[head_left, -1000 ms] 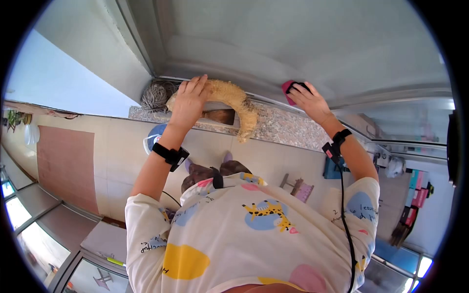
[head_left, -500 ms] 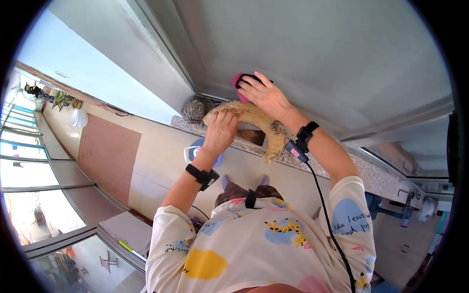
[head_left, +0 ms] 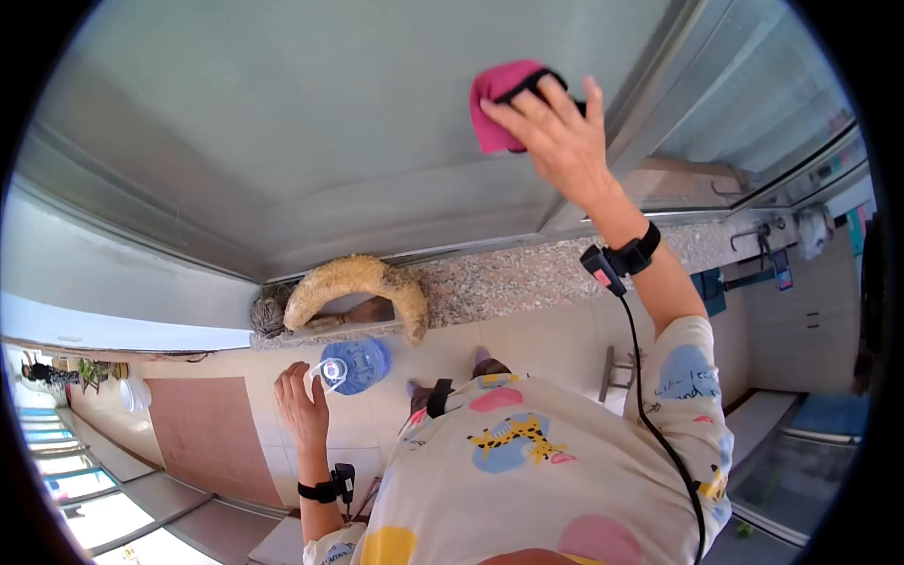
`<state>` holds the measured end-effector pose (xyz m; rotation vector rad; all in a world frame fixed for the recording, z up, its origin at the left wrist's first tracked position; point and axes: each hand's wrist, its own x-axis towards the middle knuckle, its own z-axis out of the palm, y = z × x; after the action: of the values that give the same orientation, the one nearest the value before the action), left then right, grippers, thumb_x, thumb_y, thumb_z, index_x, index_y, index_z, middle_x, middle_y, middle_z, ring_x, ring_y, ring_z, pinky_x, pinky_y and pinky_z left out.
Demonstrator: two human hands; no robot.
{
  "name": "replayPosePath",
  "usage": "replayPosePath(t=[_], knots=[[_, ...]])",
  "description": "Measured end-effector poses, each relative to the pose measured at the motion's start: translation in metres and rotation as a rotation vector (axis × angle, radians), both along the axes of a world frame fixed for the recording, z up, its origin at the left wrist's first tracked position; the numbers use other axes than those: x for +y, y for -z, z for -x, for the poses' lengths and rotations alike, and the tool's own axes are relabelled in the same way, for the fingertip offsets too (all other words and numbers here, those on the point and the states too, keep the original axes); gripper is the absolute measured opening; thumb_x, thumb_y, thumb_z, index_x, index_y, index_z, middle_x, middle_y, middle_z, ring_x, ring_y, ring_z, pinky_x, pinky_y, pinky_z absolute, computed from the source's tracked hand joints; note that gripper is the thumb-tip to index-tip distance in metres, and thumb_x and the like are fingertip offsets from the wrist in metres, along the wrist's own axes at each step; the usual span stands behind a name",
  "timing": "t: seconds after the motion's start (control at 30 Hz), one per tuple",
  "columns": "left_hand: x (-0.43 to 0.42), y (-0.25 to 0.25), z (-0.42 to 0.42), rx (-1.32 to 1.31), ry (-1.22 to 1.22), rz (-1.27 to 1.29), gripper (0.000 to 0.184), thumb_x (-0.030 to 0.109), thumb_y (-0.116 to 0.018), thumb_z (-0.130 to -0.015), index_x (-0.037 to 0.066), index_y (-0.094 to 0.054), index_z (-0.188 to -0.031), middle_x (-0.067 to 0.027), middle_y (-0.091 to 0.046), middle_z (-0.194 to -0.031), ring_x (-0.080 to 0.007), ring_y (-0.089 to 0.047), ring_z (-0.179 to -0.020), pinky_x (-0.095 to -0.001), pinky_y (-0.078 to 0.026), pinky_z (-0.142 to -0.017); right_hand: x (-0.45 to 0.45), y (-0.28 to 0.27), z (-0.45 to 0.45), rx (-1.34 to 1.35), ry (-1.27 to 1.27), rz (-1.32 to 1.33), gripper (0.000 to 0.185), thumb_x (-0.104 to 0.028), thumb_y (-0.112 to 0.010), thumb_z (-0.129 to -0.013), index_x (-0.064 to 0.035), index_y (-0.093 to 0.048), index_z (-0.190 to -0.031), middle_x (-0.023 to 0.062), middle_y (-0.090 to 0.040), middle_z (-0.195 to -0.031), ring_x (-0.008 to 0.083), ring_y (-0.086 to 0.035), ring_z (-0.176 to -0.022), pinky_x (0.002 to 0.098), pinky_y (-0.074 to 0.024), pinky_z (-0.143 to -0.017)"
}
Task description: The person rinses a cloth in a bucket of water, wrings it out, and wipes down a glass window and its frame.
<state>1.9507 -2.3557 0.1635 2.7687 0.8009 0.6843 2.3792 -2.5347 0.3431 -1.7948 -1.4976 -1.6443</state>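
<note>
My right hand presses a pink cloth with black edging against the glass pane, its fingers over the cloth. Low on the left, my left hand hangs empty with its fingers a little apart. Just beside it on the floor stands a clear blue water jug with a white handle; whether the fingers touch that handle I cannot tell. A curved, tan, rough-surfaced thing like a dried loofah lies on the speckled stone sill. A ball of grey yarn sits at its left end.
A brown wooden block lies inside the curve. The metal window frame rises right of the cloth. A black cable runs from my right wrist down my sleeve. A small stool and a reddish mat are on the floor.
My right hand has moved the pink cloth from low by the sill up and right across the pane. My left hand has left the curved tan thing and dropped beside the jug.
</note>
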Motion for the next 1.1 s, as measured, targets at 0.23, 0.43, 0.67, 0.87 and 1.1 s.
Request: replayPosePath(t=[0.23,0.43,0.67,0.87,1.1], knots=[[-0.052,-0.014,-0.052,0.048,0.21,0.049,0.025,0.005,-0.064,-0.083,0.004,-0.055,-0.107,-0.0126,-0.06,-0.11,-0.033,-0.055,-0.103,-0.0427,-0.044,-0.088,0.004,0.034,-0.008,0.199,-0.102,-0.233,0.065,-0.003,-0.068,-0.066,-0.016,-0.055,-0.128,0.0121,-0.052,-0.125,0.0357,-0.046,-0.117,0.054,-0.0261,-0.104],[-0.065,0.022,-0.005,0.223,0.106,0.176,0.028,0.004,-0.065,-0.082,0.004,-0.055,-0.109,-0.0126,-0.059,-0.109,-0.0343,-0.054,-0.104,-0.044,-0.044,-0.088,-0.037,0.243,0.01,0.394,0.014,0.303,0.043,-0.011,-0.058,-0.08,-0.0197,-0.059,-0.122,-0.002,-0.055,-0.121,0.0164,-0.05,-0.115,0.0463,-0.0315,-0.103],[-0.044,0.034,0.013,0.259,0.138,0.242,0.029,0.004,-0.064,-0.081,0.003,-0.056,-0.109,-0.014,-0.059,-0.107,-0.0351,-0.053,-0.105,-0.0441,-0.044,-0.088,-0.111,0.252,0.006,0.442,-0.052,0.661,0.042,-0.011,-0.06,-0.076,-0.0137,-0.062,-0.117,-0.0008,-0.056,-0.125,0.0193,-0.046,-0.123,0.0431,-0.0349,-0.108],[-0.028,0.05,-0.017,0.159,0.314,0.265,0.032,0.002,-0.064,-0.081,0.003,-0.055,-0.112,-0.014,-0.06,-0.11,-0.0358,-0.054,-0.104,-0.0452,-0.045,-0.088,-0.121,0.021,-0.012,0.082,0.02,0.043,0.045,-0.005,-0.062,-0.072,-0.0124,-0.063,-0.117,0.003,-0.059,-0.118,0.0224,-0.051,-0.113,0.0387,-0.0407,-0.093],[-0.056,-0.007,-0.084,0.02,0.635,0.312,0.041,0.003,-0.065,-0.081,0.003,-0.055,-0.121,-0.0155,-0.058,-0.12,-0.0361,-0.054,-0.11,-0.0432,-0.045,-0.093,-0.074,-0.036,-0.03,0.149,-0.005,-0.339,0.063,-0.007,-0.071,-0.07,-0.0115,-0.053,-0.13,0.0158,-0.042,-0.139,0.0425,-0.038,-0.127,0.0492,-0.036,-0.1]])
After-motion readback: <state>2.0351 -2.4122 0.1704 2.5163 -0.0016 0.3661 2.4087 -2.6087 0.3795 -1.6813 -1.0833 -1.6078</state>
